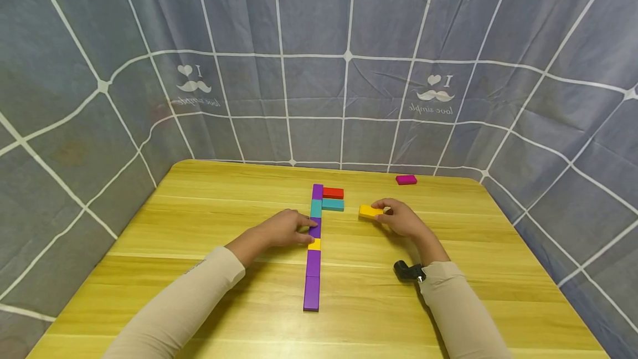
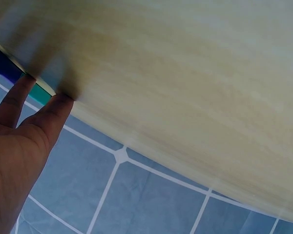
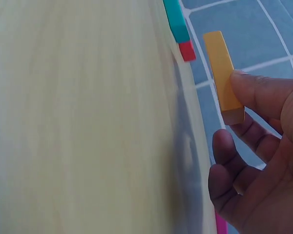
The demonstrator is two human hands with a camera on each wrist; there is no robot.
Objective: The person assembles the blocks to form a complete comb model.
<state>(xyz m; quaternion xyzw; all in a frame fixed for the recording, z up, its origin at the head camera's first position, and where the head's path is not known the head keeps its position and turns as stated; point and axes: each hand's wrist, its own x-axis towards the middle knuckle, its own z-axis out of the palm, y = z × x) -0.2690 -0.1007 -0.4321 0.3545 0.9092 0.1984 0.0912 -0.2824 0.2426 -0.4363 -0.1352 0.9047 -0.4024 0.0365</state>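
Note:
A column of blocks runs front to back on the table, with several purple blocks [image 1: 312,292], a teal block [image 1: 316,208] and a yellow block [image 1: 314,244] in it. My left hand [image 1: 279,230] rests its fingertips on a dark purple block [image 1: 315,231], its thumb beside the yellow one. Two blocks, red [image 1: 333,193] and teal [image 1: 333,204], extend rightward from the far end. To their right, my right hand [image 1: 401,218] pinches another yellow block [image 3: 222,73] between thumb and fingers, just above the tabletop. That block points toward the column.
A magenta block [image 1: 406,180] lies alone near the table's back edge. The wooden table [image 1: 239,314] meets a grey curtain [image 1: 319,87] with white grid lines at the back and sides. A black device [image 1: 407,271] is strapped at the right wrist.

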